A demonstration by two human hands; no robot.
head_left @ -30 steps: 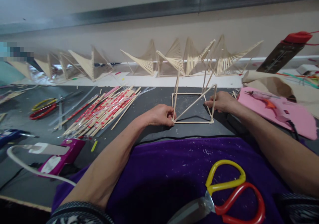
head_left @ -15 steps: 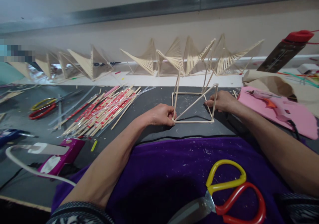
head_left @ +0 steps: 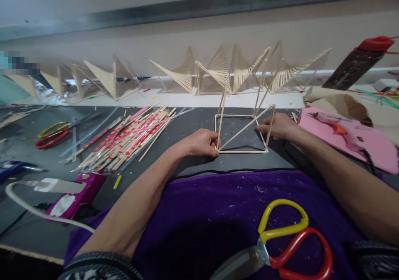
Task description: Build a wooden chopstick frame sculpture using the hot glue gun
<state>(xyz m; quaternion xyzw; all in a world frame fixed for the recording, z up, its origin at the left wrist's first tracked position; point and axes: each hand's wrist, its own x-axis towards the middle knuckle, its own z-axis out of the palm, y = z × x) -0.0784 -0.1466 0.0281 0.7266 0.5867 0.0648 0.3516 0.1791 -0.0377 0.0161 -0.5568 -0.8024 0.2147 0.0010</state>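
One open frame (head_left: 245, 128) of slim wooden sticks, square-based, stands on the grey tabletop (head_left: 187, 122)! The left hand (head_left: 203, 143) clamps thumb and fingers on its near left corner; the right hand (head_left: 276, 126) touches its right side, grip unclear. Behind: four fanned, ribbed stick models (head_left: 179, 75). Nearest: scissors (head_left: 263, 251), one pair, on fuzzy purple cloth (head_left: 224, 192).

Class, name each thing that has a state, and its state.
Stick frame: base flat on table, sides unfilled
Left hand: pinching frame's near left corner
Right hand: touching frame's right side
Large scissors: handles close together, tips out of view
Far scissors: lying on table
Glue gun: lying on pink pad
Bottle: tilted, red cap on
Stick heap: partly in clear plastic
Slatted models: standing on ledge
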